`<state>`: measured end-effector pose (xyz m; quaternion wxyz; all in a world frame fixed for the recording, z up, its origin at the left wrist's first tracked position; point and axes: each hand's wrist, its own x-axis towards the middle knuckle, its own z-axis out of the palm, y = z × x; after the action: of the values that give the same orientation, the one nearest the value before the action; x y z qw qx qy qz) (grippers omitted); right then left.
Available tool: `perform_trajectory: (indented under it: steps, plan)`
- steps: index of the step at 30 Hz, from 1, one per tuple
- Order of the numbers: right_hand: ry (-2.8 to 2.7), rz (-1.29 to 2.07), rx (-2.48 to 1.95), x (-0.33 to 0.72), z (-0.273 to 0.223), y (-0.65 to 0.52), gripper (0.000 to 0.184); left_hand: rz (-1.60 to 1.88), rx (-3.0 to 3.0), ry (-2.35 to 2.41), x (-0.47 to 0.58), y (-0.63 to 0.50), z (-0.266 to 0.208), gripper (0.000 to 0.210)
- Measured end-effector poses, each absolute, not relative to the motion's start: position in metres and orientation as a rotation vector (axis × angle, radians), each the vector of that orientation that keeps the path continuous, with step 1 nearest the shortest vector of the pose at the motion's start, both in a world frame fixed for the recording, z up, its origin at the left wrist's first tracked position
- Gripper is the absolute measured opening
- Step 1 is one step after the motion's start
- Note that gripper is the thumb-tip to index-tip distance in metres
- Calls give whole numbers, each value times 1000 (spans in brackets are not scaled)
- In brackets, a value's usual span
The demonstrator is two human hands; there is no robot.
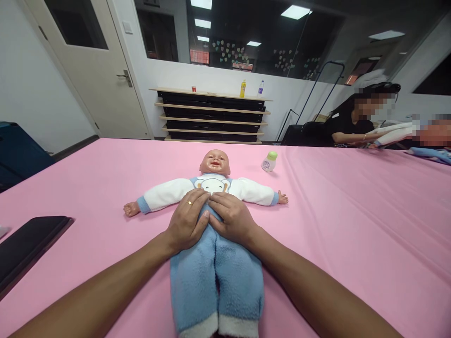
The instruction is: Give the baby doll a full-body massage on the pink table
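A baby doll lies on its back with its arms spread wide. It wears a white top with blue cuffs and an animal face on the chest, and fuzzy blue trousers with pale hems. My left hand, with a gold ring, lies flat on the left side of the doll's belly. Mirroring it, my right hand rests flat on the right side. The thumbs are close together in the middle. Both hands cover the doll's waist, so whatever lies under the palms is hidden.
A small white bottle with a green cap stands right of the doll's head on the pink sheet. At the left edge lies a flat black case. Beyond the far right edge, another person handles a doll. Shelves line the back wall.
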<state>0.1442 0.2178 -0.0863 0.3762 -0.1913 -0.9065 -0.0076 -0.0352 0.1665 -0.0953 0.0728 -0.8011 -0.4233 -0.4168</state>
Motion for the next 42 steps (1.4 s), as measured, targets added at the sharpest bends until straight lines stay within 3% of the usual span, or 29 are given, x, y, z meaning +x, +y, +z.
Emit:
perform_trajectory:
  steps: [8,21,24,33,38,42]
  plan:
    - [-2483,71,-630,143,-80,218,50,-1273,-2410,-1277,-34,166,-95,44]
    - [-2296,3,-1077,140,-91,216,75,-1220,-2456,-1275,-36,167,-96,43]
    - [-2246,-81,-1073,140,-91,214,71,-1217,-2456,-1274,-36,167,-96,42]
    - [-2291,-146,-761,144,-86,211,29,-1174,-2380,-1435,-36,168,-99,38]
    - [-2352,-71,-599,143,-84,215,27,-1159,-2328,-1516,-36,170,-101,38]
    - [-2408,-10,-579,142,-83,218,37,-1148,-2325,-1537,-37,172,-104,42]
